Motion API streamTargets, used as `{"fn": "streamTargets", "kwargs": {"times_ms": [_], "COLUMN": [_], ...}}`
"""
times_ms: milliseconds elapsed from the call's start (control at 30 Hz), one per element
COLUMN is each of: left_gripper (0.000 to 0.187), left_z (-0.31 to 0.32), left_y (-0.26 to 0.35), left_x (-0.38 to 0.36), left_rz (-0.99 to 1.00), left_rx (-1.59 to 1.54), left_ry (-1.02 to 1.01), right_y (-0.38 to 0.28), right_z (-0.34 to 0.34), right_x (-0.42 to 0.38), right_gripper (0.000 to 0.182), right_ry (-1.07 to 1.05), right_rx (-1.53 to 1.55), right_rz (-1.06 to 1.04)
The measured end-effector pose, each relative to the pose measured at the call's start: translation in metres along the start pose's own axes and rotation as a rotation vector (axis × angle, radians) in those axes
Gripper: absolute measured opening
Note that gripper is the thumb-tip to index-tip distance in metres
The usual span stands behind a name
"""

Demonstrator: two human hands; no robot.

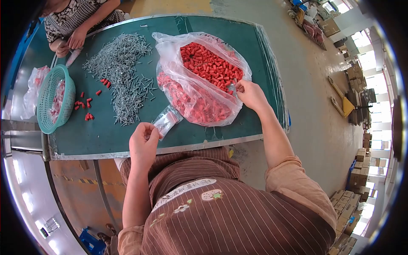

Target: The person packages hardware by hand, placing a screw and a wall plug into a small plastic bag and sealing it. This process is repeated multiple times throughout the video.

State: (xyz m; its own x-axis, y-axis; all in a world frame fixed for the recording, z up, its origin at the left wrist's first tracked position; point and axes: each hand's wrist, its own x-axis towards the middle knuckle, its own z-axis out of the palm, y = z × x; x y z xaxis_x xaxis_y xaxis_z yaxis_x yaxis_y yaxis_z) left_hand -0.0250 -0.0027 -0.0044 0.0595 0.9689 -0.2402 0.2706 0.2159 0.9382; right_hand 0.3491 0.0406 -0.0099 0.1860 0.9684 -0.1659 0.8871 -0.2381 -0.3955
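Left hand [144, 139]: we are pinching a small clear plastic packet [168, 121] at the near side, seemingly to steady it. Right hand [250, 94]: we are holding the fingers narrow at the right rim of a large translucent plastic bag [196, 80] — on film or on contents, we cannot tell. Its gaping mouth is baring small red tubular plastic pieces [208, 63], probably for easy reach. A dark-green, metal-edged table [93, 140] is bearing these; well to the right, a yellow pallet jack [348, 106] is standing on grey floor [306, 114].
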Motion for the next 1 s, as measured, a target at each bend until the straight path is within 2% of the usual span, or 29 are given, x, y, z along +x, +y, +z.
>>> {"fn": "streamTargets", "kwargs": {"times_ms": [67,167,267,367,400,500,600,800,900,933,1000], "left_gripper": [0.008,0.008,0.008,0.008,0.008,0.008,0.008,0.008,0.008,0.008,0.008], "left_z": [-0.001,-0.001,0.000,0.001,0.001,0.001,0.000,0.000,0.000,0.000,0.000], "left_y": [-0.003,-0.007,-0.013,-0.009,-0.008,-0.008,-0.010,-0.004,-0.003,-0.004,-0.007], "left_x": [-0.001,-0.003,-0.004,-0.004,-0.005,-0.005,-0.006,-0.006,-0.006,-0.006,-0.006], "left_rz": [-0.007,-0.015,-0.013,0.003,0.008,0.011,-0.004,-0.017,-0.015,-0.019,-0.024], "left_rx": [-0.035,-0.057,-0.061,-0.050,-0.043,-0.096,-0.098,-0.062,-0.091,-0.088,-0.082], "left_ry": [0.012,0.020,0.009,-0.012,-0.020,-0.024,-0.004,0.003,0.014,0.016,0.020], "right_y": [-0.004,-0.013,-0.024,-0.028,-0.026,-0.028,-0.040,-0.054,-0.063,-0.068,-0.072], "right_z": [-0.010,-0.015,-0.014,-0.006,-0.001,0.006,-0.001,0.015,0.018,0.014,0.014], "right_x": [-0.002,-0.008,-0.014,-0.009,-0.005,0.002,0.008,0.025,0.023,0.023,0.025], "right_gripper": [0.023,0.022,0.026,0.028,0.030,0.029,0.031,0.036,0.037,0.036,0.033], "right_ry": [-0.042,0.066,0.227,0.020,-0.061,-0.095,-0.200,-0.051,-0.098,-0.166,-0.137], "right_rx": [0.069,0.212,0.101,0.021,-0.106,-0.114,0.066,0.237,0.092,0.115,0.155], "right_rz": [0.047,-0.016,-0.163,-0.155,-0.166,-0.147,-0.079,-0.116,-0.213,-0.184,-0.174]}}
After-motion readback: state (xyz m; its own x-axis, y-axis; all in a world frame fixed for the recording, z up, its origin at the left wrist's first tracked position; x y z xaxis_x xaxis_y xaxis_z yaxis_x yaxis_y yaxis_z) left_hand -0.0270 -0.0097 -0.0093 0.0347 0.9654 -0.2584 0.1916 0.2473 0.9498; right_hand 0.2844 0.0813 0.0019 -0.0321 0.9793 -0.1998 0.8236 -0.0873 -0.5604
